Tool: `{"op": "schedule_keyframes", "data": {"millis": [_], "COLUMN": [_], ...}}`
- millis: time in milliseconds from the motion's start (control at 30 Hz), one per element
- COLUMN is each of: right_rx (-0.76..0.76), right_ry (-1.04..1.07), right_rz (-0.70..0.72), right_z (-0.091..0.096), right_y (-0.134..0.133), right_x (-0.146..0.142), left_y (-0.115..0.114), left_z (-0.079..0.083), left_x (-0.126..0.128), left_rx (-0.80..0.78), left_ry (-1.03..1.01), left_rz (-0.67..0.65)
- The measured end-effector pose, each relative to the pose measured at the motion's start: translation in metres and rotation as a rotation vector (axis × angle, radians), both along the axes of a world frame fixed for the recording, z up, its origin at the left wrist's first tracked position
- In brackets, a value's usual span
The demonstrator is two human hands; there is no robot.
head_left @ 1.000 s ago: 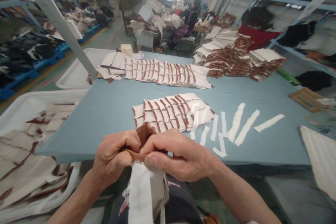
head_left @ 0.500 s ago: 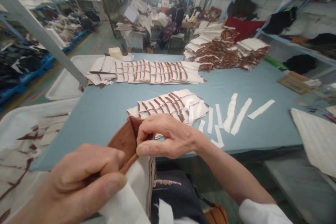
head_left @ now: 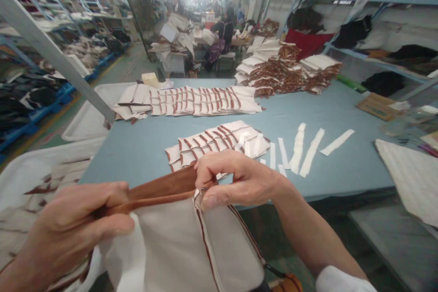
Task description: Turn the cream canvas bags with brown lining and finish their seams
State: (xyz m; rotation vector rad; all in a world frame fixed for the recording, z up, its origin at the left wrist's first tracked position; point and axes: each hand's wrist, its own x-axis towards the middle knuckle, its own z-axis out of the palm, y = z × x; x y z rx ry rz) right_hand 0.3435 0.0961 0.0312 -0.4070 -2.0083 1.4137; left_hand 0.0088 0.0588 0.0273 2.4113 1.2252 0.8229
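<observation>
Stretched Between Two Grips

The left hand (head_left: 77, 219) closes firmly over one end of a brown edge (head_left: 159, 201), thumb pressed along the top, with a loose white strip (head_left: 133, 255) hanging just beside that thumb. The right hand (head_left: 236, 180) pinches the other end between thumb and curled fingers, right where a bound seam (head_left: 208, 242) meets the edge. Between them hangs the cream cloth piece (head_left: 167, 237), in front of the body and short of the blue table (head_left: 133, 146), its brown inner side showing behind the edge.

We judge the step in hand to be spreading that edge straight and finding the seam. The next move, as we read it, calls for a steady right pinch at the seam while the left hand minds the strip, which could fold or slip under the thumb.

Beyond the knuckles we see a short overlapping batch of similar pieces (head_left: 208, 141) and, to its right, scattered white strips (head_left: 297, 148), some lying across it. Farther back lie a longer row (head_left: 201, 101) and a tall brown-and-cream stack (head_left: 267, 70). In the distance we make out a seated person (head_left: 222, 36), too small for detail.
</observation>
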Motion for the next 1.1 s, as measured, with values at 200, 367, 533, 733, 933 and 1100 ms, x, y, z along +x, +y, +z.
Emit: {"op": "schedule_keyframes", "data": {"millis": [200, 367, 533, 733, 933, 1100], "right_rx": [-0.033, -0.039, -0.074, 0.013, -0.001, -0.232], "right_ry": [-0.052, -0.031, -0.049, -0.114, -0.170, -0.088], "right_rz": [0.062, 0.065, 0.028, -0.035, -0.022, 0.104], "right_z": [0.012, 0.007, 0.004, -0.004, -0.011, -0.016], "right_y": [-0.002, -0.004, -0.006, -0.007, -0.001, 0.000], "right_x": [-0.007, -0.010, -0.006, 0.000, 0.001, -0.008], "left_y": [0.019, 0.012, 0.013, 0.009, 0.002, -0.007], "left_z": [0.027, 0.042, 0.039, 0.031, 0.021, 0.005], "left_x": [0.039, 0.069, 0.083, 0.085, 0.084, 0.087], "left_rx": [-0.127, -0.062, -0.002, 0.103, -0.008, -0.361], "left_ry": [-0.120, -0.117, -0.122, -0.045, -0.115, -0.372], "left_rz": [-0.180, -0.293, -0.325, -0.321, -0.287, -0.198]}}
